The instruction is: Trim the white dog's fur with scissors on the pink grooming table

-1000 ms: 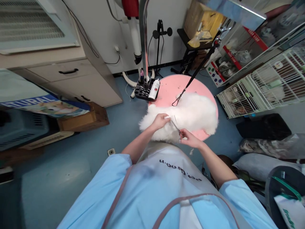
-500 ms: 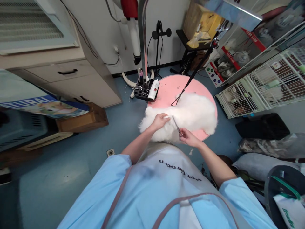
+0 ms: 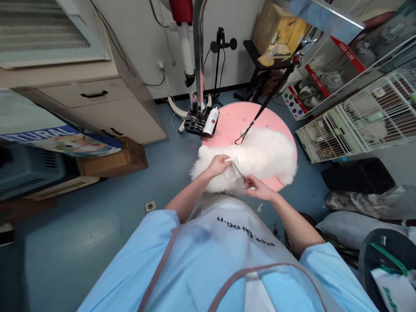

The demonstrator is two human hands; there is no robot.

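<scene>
A fluffy white animal, apparently a dog (image 3: 271, 151), lies across a round pink grooming table (image 3: 227, 117). My left hand (image 3: 218, 166) is closed in a pinch on a tuft of its white fur near the body's left part. In my right hand (image 3: 258, 188) is a pair of scissors (image 3: 241, 173), fingers in the handles. Their blades point up and left, slightly apart, with the tips beside my left fingertips. A black grooming loop (image 3: 250, 127) hangs down to the animal from above. Its head cannot be made out clearly.
A black tool holder (image 3: 191, 125) with several scissors and a white bottle (image 3: 211, 121) is at the table's back left, by a metal post (image 3: 198, 56). White wire cages (image 3: 344, 117) stand at right. Drawers (image 3: 87, 97) and a cardboard box (image 3: 113, 160) are at left.
The scissor blades have spread apart, and one tip has swung left towards my left fingertips. My left hand keeps its pinch in nearly the same spot. The view has shifted slightly.
</scene>
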